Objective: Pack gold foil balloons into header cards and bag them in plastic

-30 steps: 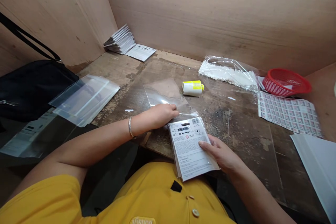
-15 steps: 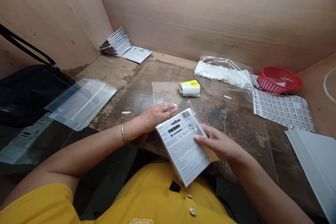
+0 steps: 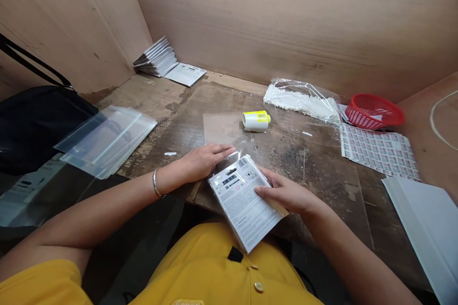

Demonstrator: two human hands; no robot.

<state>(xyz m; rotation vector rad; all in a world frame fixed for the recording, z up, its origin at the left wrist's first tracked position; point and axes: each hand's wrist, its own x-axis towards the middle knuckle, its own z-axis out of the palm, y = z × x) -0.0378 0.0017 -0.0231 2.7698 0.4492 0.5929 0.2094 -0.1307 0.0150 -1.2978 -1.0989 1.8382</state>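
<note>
My right hand (image 3: 282, 190) grips the right side of a flat white printed package (image 3: 243, 205) in clear film, thumb on top and fingers underneath. The package has a hang slot near its upper edge and leans tilted over the table's front edge, near my body. Stretched out flat, my left hand (image 3: 205, 162) lies by the package's upper left corner, on the clear plastic film (image 3: 218, 128) that spreads beyond it. Just past the film's middle lies a white and yellow roll (image 3: 255, 122).
Clear plastic sleeves (image 3: 110, 138) and a black bag (image 3: 39, 124) are at left. A stack of white packages (image 3: 157, 59) sits in the back corner. At right are a bag of white pieces (image 3: 300, 102), a red basket (image 3: 375, 112), a sticker sheet (image 3: 379, 150) and white sheets (image 3: 425, 224).
The whole view has shifted slightly. The package sits a little lower and further left, still in my right hand. My left hand stays beside its upper edge.
</note>
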